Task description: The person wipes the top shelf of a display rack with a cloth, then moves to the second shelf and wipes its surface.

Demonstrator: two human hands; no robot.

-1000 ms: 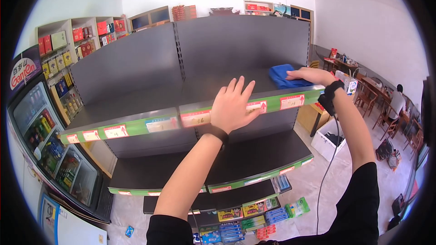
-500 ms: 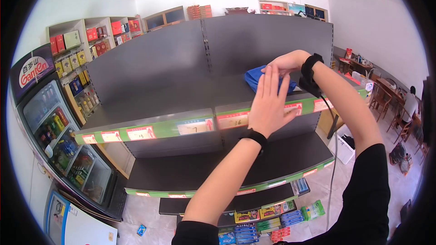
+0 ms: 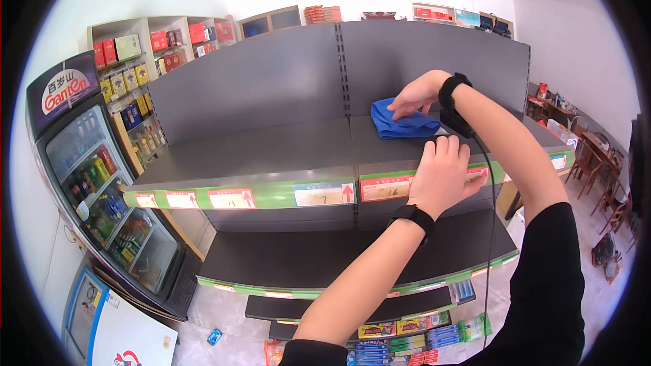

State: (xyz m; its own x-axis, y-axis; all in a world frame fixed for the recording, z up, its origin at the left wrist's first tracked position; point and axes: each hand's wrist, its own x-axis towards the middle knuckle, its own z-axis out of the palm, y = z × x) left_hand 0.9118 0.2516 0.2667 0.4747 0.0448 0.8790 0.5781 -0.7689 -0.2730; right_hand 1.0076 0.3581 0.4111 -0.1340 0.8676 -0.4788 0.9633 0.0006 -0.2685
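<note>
A blue cloth (image 3: 407,126) lies bunched on the right half of the dark top shelf (image 3: 271,152). My right hand (image 3: 415,97) rests on the cloth from above, its fingers bent over it; whether they grip the fabric is hard to tell. Lower and nearer to me, my left hand (image 3: 442,175) lies at the shelf's front edge, over the price labels (image 3: 385,189), with its fingers extended and nothing held. Black bands circle both wrists, and a cable hangs from the right one.
Below is a second dark shelf (image 3: 285,257), with packaged goods (image 3: 397,329) lower down. A drinks fridge (image 3: 102,183) stands at the left, near stocked wall shelves (image 3: 125,61). Wooden chairs (image 3: 586,159) are at the right, and a white chest (image 3: 125,329) at lower left.
My left hand has moved down and right, away from the cloth to the shelf edge. The cloth shows more fully, with my right hand still at it. The view has shifted slightly.
</note>
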